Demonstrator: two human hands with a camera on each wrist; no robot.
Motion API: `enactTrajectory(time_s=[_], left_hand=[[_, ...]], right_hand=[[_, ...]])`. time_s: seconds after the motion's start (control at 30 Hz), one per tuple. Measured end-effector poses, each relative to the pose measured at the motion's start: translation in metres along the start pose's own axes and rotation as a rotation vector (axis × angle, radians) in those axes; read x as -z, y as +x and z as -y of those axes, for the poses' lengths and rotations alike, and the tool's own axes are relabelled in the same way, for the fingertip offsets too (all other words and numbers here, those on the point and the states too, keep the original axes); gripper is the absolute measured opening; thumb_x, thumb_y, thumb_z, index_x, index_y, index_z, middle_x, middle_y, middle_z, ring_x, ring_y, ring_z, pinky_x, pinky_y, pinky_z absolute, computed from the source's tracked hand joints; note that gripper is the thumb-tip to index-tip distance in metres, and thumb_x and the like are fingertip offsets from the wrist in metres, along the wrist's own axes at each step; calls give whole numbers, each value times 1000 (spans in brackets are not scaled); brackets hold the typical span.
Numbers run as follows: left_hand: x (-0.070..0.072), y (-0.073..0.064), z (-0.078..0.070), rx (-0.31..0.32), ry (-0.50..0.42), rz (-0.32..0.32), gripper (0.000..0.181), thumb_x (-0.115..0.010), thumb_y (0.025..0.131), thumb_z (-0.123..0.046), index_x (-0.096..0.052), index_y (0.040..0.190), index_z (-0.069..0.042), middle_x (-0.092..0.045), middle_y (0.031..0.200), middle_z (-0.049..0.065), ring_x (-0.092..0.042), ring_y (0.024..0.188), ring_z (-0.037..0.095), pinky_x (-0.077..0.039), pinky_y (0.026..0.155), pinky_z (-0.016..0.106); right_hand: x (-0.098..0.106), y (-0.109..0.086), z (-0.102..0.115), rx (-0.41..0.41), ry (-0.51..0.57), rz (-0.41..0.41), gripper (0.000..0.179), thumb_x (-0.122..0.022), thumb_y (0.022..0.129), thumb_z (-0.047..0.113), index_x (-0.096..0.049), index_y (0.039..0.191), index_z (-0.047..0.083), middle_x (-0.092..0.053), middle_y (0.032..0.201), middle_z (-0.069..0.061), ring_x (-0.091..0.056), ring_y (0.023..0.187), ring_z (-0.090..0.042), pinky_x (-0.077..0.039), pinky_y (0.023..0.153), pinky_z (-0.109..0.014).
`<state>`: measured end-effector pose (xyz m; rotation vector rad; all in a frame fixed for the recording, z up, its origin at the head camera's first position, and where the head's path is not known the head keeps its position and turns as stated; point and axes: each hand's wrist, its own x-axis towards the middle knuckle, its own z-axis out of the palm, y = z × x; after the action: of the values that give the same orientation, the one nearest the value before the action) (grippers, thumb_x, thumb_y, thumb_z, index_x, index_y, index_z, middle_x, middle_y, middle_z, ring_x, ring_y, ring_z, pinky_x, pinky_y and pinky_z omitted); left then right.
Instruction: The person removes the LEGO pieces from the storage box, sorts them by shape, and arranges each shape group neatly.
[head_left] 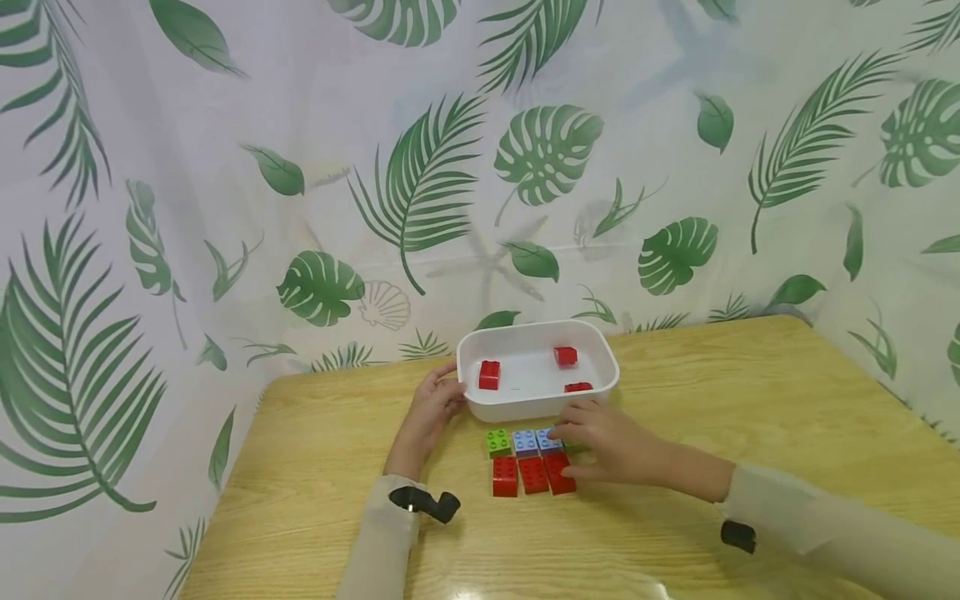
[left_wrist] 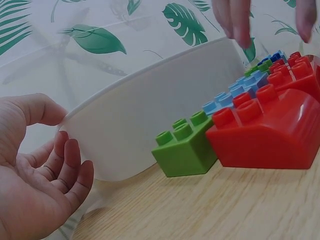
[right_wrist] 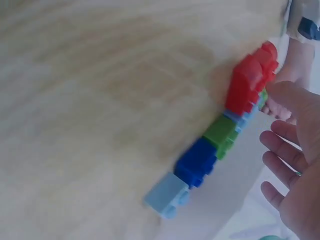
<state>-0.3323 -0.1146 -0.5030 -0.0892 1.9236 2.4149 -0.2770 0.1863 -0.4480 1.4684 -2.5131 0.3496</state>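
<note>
At its left end, the white plastic bin [head_left: 517, 411] is gripped by my left hand [head_left: 433, 408]; the left wrist view shows a digit at the rim and curled fingers against the wall. My right hand [head_left: 611, 442] hovers over the right end of the brick rows, fingers spread and relaxed, holding nothing. Red bricks [head_left: 533, 475] form the front row. Behind them stand a green brick [head_left: 498, 442] and light blue bricks [head_left: 525, 442]. In the right wrist view, the row continues with another green brick [right_wrist: 220, 135], a dark blue brick [right_wrist: 195, 162] and a light blue brick [right_wrist: 167, 195].
Inside the bin lie a red brick [head_left: 489, 375] at the left, another red brick [head_left: 566, 357] at the back right and a third, partly hidden by the front wall. A leaf-patterned curtain [head_left: 450, 275] hangs behind the wooden table [head_left: 300, 467].
</note>
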Motion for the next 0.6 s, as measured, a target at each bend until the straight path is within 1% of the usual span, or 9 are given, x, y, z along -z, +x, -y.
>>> enactTrajectory(time_s=[0.2,0.3,0.4,0.5,0.6], left_hand=[[0,2,1,-2,-2,-4,50,-57,98,-4,-47,146,-2,-64,104,5,-61,86,9,-50,83,25],[0,1,1,2,-6,1,50,-57,98,-4,-46,146,-2,-64,103,5,-61,85,10,-51,83,25],[0,0,0,7,-15,5,51,-56,98,-3,-45,147,-1,-64,101,5,-62,84,10,-51,82,25],[0,-1,0,7,-21,5,52,-57,97,-3,-45,147,-1,-63,99,4,-62,83,10,-52,82,25],[0,-1,0,4,-17,1,52,-57,96,-3,-45,147,-1,-63,99,4,-62,83,9,-51,82,25]], right_hand=[[8,24,-10,37,-34,-159,36,-89,77,28,-76,107,11,-70,105,-2,-60,104,-21,-52,95,-44],[8,39,-17,60,-48,-246,34,-90,75,25,-76,103,10,-71,101,-3,-60,101,-22,-51,94,-43],[5,54,-24,61,-51,-302,32,-88,77,25,-77,102,9,-71,99,-5,-60,101,-24,-50,92,-42],[1,69,-30,14,-39,-303,32,-86,80,26,-76,105,8,-71,102,-6,-58,104,-27,-50,92,-43],[-6,84,-35,-84,0,-258,34,-83,83,28,-76,110,8,-71,107,-8,-57,109,-29,-48,95,-47]])
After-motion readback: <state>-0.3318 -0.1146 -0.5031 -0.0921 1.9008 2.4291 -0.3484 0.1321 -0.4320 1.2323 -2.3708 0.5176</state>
